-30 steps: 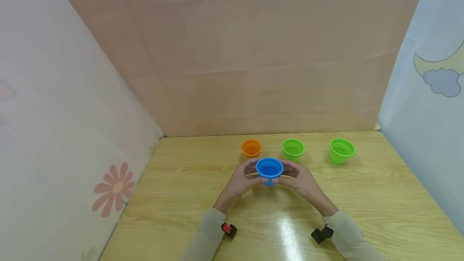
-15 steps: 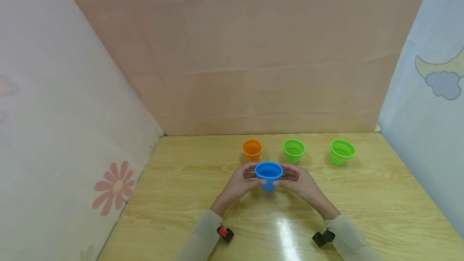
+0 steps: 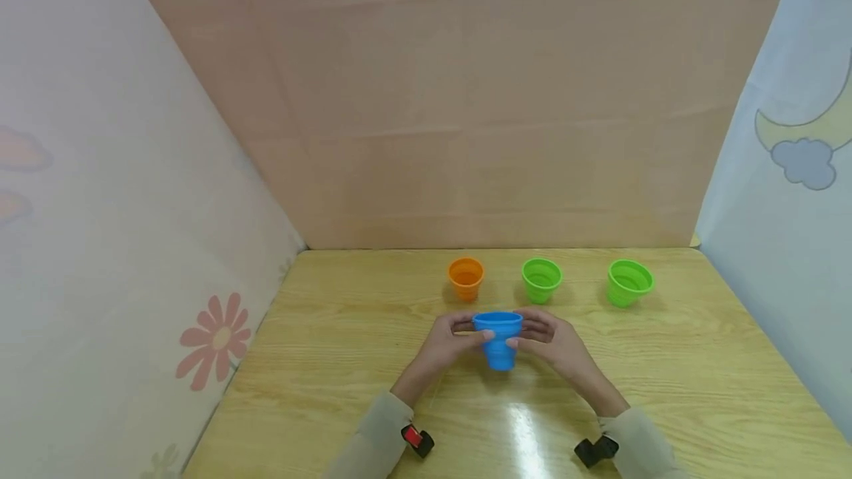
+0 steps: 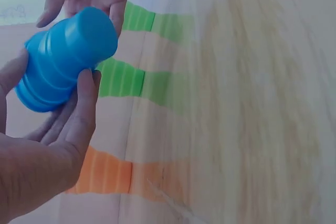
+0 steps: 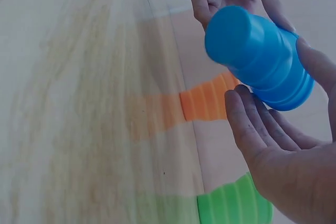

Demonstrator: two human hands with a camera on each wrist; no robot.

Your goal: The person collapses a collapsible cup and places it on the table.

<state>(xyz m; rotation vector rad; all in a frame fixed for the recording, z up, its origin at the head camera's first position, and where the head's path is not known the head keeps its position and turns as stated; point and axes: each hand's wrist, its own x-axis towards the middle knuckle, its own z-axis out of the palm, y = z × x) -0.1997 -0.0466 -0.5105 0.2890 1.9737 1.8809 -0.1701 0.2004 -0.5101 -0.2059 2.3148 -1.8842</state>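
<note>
Near the middle of the table, a blue collapsible cup point(image 3: 501, 342) with stepped rings is held above the wood, its rim upward in the head view. My left hand point(image 3: 447, 344) holds its left side, thumb on the near wall and fingers behind. From the right, my right hand point(image 3: 554, 338) holds it the same way, thumb in front. In the left wrist view, the left fingers curve round the cup point(image 4: 65, 56). The right wrist view shows the cup's base point(image 5: 228, 35) and the right thumb against its wall.
Behind the hands stand an orange cup point(image 3: 466, 279), a green cup point(image 3: 541, 279) and a second green cup point(image 3: 629, 283) in a row on the wooden table point(image 3: 319, 331). A brown backdrop point(image 3: 466, 131) rises at the table's far edge, with pale patterned side walls.
Both hands have brought the blue cup slightly lower and nearer to me. Its opening has tipped away from view, and more of its stepped wall shows. The other cups stay put.
</note>
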